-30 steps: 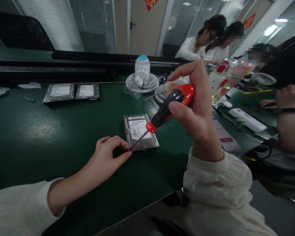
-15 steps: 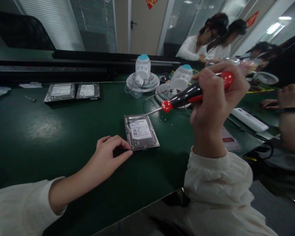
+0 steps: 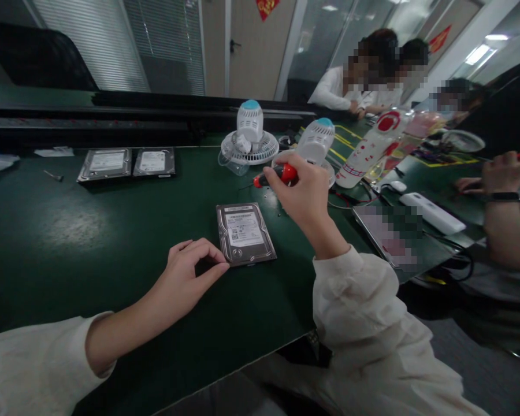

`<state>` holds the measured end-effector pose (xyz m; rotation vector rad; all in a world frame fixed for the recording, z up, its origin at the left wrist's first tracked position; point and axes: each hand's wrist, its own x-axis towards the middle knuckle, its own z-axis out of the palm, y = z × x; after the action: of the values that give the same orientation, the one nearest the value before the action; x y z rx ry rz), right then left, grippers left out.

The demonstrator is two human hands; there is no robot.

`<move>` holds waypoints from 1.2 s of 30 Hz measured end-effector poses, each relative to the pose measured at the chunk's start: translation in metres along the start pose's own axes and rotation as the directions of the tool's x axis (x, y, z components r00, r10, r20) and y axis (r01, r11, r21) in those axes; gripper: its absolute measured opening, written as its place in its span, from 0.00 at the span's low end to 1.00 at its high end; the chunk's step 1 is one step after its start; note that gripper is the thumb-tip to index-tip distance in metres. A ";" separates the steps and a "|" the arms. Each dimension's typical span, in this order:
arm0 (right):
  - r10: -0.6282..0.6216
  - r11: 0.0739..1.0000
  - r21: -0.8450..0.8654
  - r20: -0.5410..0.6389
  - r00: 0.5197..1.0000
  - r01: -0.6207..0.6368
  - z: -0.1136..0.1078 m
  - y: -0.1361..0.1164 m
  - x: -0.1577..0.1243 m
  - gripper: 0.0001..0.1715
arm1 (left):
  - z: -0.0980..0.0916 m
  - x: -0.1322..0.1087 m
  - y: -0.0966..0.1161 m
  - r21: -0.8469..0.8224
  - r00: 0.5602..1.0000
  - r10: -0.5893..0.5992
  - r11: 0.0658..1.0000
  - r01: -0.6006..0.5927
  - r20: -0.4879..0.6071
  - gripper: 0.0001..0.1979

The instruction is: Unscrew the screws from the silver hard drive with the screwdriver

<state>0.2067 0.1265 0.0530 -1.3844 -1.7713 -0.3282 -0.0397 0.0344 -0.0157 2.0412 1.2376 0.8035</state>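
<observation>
A hard drive (image 3: 245, 234) lies flat on the green table, its white label facing up. My left hand (image 3: 197, 260) has thumb and fingers closed on the drive's near left corner. Above the table, beyond the drive's far right side, my right hand (image 3: 303, 193) grips a red and black screwdriver (image 3: 289, 172). Its thin shaft points left, apart from the drive. Small screws (image 3: 279, 214) lie on the table just below that hand, some of them hidden by it.
Two more hard drives (image 3: 108, 162) rest at the back left. White fans (image 3: 250, 130) stand at the back middle. To the right are a patterned bottle (image 3: 366, 150), a tablet-like device (image 3: 385, 237) and a white power strip (image 3: 433, 212). A co-worker's arm (image 3: 505, 214) is at the far right.
My right hand has moved left and down with the screwdriver, whose shaft has left the area over the drive. The bottle and tablet-like device now show more fully. My left hand stays at the corner.
</observation>
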 end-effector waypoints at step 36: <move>0.211 0.968 0.187 -0.250 0.945 -0.166 -0.002 0.027 0.013 0.17 | -0.003 0.143 0.040 0.367 0.998 0.068 0.928 -0.069 0.017 0.11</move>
<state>0.2311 0.1432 0.0564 -1.3131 -1.4002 -0.2470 0.0333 0.1499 0.0422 2.3927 1.4056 0.6327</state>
